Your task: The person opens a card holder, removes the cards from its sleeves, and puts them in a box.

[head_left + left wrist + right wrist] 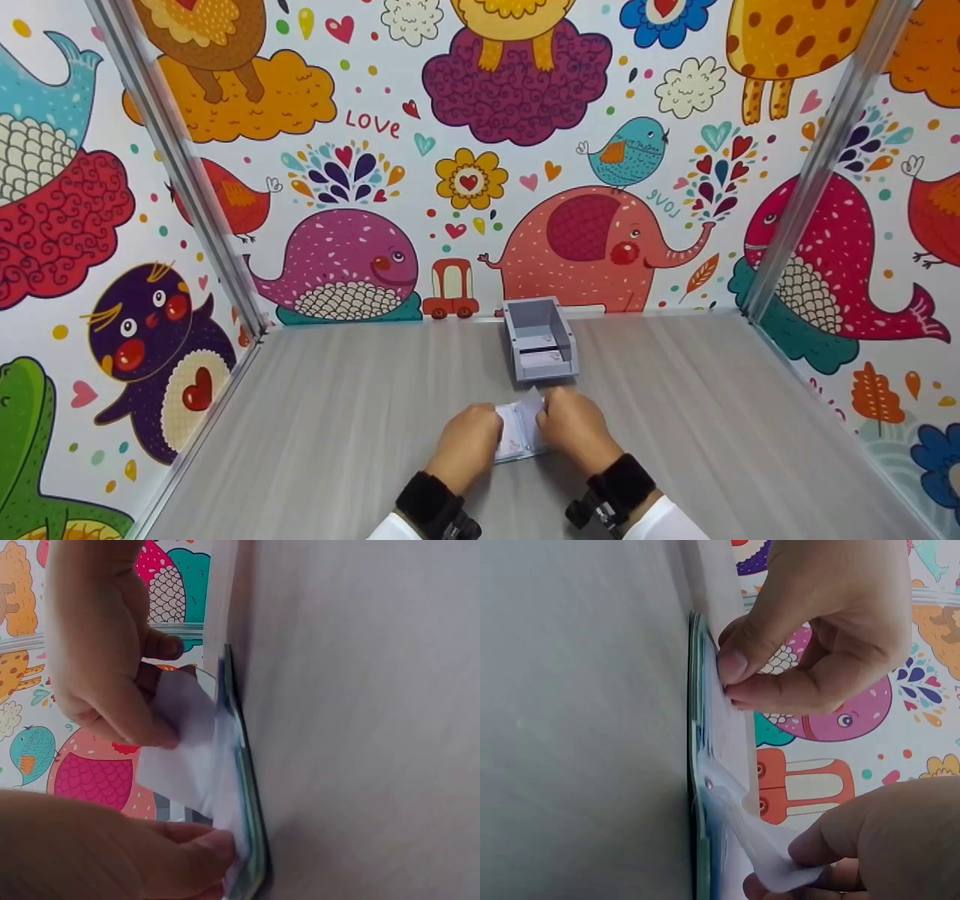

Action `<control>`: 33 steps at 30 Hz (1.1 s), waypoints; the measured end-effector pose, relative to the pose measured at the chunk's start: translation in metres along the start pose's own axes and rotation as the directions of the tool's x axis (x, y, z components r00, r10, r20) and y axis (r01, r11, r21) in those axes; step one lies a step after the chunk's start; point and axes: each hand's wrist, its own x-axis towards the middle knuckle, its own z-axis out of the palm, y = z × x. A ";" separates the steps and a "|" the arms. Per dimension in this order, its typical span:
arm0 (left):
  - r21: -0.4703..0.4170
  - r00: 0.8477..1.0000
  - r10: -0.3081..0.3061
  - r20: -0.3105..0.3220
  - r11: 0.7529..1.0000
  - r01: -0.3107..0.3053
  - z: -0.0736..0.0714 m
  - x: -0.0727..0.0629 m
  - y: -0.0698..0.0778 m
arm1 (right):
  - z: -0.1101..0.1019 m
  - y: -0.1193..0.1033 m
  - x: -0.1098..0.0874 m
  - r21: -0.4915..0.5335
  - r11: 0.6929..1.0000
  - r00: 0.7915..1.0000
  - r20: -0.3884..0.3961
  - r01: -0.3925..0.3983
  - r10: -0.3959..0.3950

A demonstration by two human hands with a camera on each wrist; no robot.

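A small booklet (512,433) with a pale green cover lies open on the table, its whitish pages showing faint printed marks. With thumb and fingertips, my left hand (469,444) grips its left side; in the right wrist view this left hand (825,630) is at the top. My right hand (576,424) pinches a raised, translucent page (769,851) and lifts it off the booklet's right half. In the left wrist view the right hand (105,652) appears above, the left hand (120,851) below. My palms hide parts of both cover edges.
Just beyond the booklet stands a grey open-fronted bin (540,337) with white cards (541,358) inside. The grey wood-grain table (360,405) stretches to both sides. Cartoon-printed walls with metal corner posts (180,165) enclose the back and sides.
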 end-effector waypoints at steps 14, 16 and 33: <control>0.029 0.999 0.028 0.041 0.999 -0.029 -0.001 -0.001 -0.002 | -0.004 0.020 0.007 -0.023 0.996 0.992 0.091 -0.081 0.083; 0.026 0.999 0.029 0.045 0.999 -0.031 -0.001 -0.001 -0.003 | -0.004 0.020 0.007 -0.002 0.997 0.996 0.059 -0.072 0.072; 0.057 1.000 0.010 0.029 0.998 -0.012 -0.002 -0.002 -0.009 | 0.013 0.002 0.001 0.528 0.844 0.974 0.225 -0.094 -0.032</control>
